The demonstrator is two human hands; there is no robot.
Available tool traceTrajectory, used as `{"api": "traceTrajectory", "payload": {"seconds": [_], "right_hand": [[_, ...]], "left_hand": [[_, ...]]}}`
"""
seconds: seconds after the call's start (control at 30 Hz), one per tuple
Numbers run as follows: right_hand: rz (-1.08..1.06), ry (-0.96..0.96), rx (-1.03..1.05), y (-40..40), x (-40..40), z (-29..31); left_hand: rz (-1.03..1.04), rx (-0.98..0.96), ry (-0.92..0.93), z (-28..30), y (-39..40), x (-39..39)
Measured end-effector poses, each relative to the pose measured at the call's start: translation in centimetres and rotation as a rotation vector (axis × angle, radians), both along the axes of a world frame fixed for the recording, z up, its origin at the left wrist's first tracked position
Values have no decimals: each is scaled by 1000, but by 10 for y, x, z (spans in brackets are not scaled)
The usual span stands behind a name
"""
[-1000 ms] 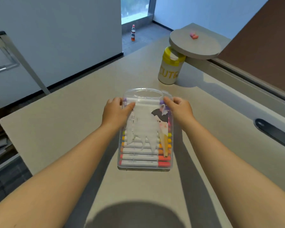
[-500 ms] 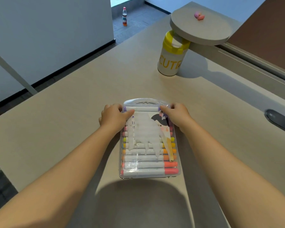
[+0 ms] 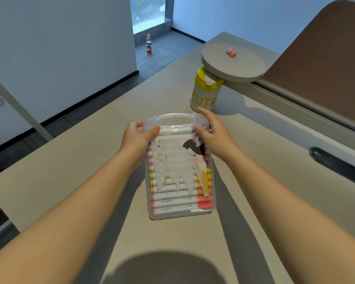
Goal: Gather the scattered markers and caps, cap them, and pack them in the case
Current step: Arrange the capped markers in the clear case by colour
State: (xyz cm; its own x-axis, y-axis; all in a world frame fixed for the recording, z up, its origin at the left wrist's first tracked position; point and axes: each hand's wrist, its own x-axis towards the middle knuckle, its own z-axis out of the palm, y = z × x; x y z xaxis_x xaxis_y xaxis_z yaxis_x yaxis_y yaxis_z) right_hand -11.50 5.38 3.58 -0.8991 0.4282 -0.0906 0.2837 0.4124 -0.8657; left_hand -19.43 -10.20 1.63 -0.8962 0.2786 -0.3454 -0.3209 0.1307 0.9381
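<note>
A clear plastic marker case [image 3: 179, 213] with a handle cut-out at its far end sits in the middle of the beige table [image 3: 70, 165], its lid down. Inside lies a row of white markers [image 3: 176, 203] with coloured caps, running from purple through yellow to red. A torn white label covers much of the lid. My left hand [image 3: 136, 138] grips the case's far left corner, thumb on the lid. My right hand [image 3: 212, 132] grips the far right corner, thumb on the lid and fingers behind the handle end.
A white canister with a yellow lid [image 3: 205, 91] stands just beyond the case. Above it juts a round grey shelf [image 3: 232, 62] with small pink and orange pieces [image 3: 231, 52] on top. A dark oval slot [image 3: 336, 167] lies in the table at right. A bottle [image 3: 149, 44] stands on the floor.
Both hands have slid up to the handle end of the case. The right fingers now reach behind it. The far end looks slightly raised toward me.
</note>
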Motion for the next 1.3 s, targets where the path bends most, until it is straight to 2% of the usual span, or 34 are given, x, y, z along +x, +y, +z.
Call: {"api": "traceTrajectory", "payload": {"seconds": [0.13,0.23,0.43,0.7,0.8,0.9,1.0,1.1,1.23,1.3], "right_hand": [[24,-31,57,-7,1,15],[26,-34,62,-12,0,25],[28,-36,80,-14,1,41],[79,23,39,-19,6,52],[104,91,56,-28,8,62],[99,109,-17,-35,8,69],[85,30,-23,-43,10,65],[84,-28,-153,-56,15,60],[213,-275,-434,-93,19,63],[314,-309,-470,-114,19,68]], "left_hand": [[-20,-51,234,15,-5,0],[-15,-65,333,20,-7,0],[-39,-40,350,36,-9,6],[5,-123,341,50,-18,16],[122,-68,319,59,-25,26],[313,27,327,68,-35,36],[605,147,304,79,-52,45],[836,238,248,90,-75,55],[1030,335,181,101,-109,73],[1079,373,143,103,-130,81]]}}
